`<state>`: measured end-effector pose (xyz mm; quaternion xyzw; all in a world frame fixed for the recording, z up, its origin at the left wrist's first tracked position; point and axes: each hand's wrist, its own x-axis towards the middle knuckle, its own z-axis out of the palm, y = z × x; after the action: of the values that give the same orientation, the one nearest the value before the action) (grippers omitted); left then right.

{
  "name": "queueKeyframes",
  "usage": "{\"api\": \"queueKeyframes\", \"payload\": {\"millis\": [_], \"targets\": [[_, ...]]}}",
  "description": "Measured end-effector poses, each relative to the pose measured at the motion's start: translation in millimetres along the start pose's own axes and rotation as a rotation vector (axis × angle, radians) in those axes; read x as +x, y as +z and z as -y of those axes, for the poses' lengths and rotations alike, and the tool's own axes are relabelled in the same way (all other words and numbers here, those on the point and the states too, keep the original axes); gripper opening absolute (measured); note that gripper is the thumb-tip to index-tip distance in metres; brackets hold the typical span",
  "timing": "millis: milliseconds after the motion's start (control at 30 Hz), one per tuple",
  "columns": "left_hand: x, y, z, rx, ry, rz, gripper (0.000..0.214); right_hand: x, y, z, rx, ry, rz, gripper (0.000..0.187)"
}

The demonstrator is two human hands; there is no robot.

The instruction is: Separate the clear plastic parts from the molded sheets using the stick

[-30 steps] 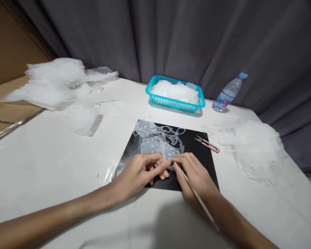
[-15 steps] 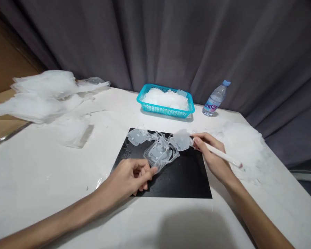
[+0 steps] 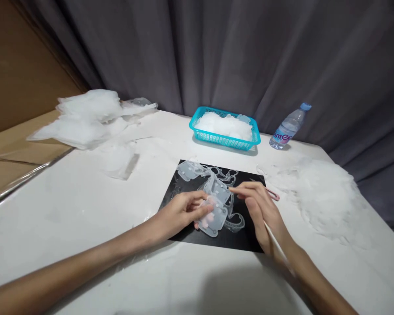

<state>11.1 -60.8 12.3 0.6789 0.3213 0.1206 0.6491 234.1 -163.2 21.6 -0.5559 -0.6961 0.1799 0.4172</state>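
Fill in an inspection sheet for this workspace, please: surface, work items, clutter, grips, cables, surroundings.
Surface: white table, black mat on it.
Work items: translucent moulded pieces over the mat; slim white tool.
Clutter: pink-handled snips, partly hidden; white pile at right; translucent stack at left; teal basket, filled; bottle, capped.
Grips: left hand holds a piece; right hand holds the tool, tip contact unclear.
Cables: nothing seen.
Surroundings: grey curtain behind; brown cardboard at left.
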Motion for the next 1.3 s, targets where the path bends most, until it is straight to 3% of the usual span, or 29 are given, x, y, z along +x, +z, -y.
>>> {"api": "queueKeyframes", "payload": {"millis": [67,200,467,533,633,700,800,867,967,1000,1067,1167,1300], "targets": [[-2.5,-1.2,3.9,0.090,0.032,0.015,0.039,11.6,2.8,-4.9,0.027,0.037,0.037,0.033],[-6.7,-0.9,3.8,0.278,0.110,0.016,0.038,27.4,16.9,-8.5,0.053,0.098,0.251,0.024],[-11.6,6.3,-8.9,0.472,0.235,-0.019,0.040,30.3,14.0,-7.1,0.310,0.243,0.215,0.023],[-12.0,6.1,-6.6,0.615,0.396,-0.020,0.034,30.7,11.9,-6.2,0.366,0.257,0.237,0.025],[-14.4,12.0,-2.8,0.977,0.827,-0.120,0.026,31.9,14.9,-8.8,0.341,0.299,0.191,0.025],[-19.1,20.5,-2.1,1.169,1.078,-0.175,0.025,33.7,19.0,-15.6,0.169,0.305,0.083,0.023],[-27.9,30.5,-1.8,1.203,1.242,-0.167,0.022,37.3,22.2,-31.8,-0.247,0.259,-0.106,0.018],[-30.8,29.3,-0.8,1.083,1.173,-0.206,0.018,38.8,20.0,-42.2,-0.400,0.238,-0.136,0.018],[-26.5,16.2,-0.3,0.763,0.699,-0.275,0.020,36.8,10.2,-49.2,-0.371,0.239,-0.103,0.014],[-23.3,10.8,-0.9,0.641,0.527,-0.259,0.024,34.7,6.0,-48.4,-0.337,0.235,-0.118,0.015],[-16.4,1.5,-2.6,0.431,0.310,-0.207,0.032,28.7,-2.1,-42.0,-0.253,0.225,-0.170,0.019],[-9.2,-4.4,-5.5,0.224,0.222,-0.170,0.037,18.1,-8.3,-25.1,-0.081,0.177,-0.159,0.022],[-7.7,-0.7,-8.9,0.034,0.212,-0.147,0.034,8.1,-3.5,-5.3,0.083,0.143,0.041,0.016]]}}
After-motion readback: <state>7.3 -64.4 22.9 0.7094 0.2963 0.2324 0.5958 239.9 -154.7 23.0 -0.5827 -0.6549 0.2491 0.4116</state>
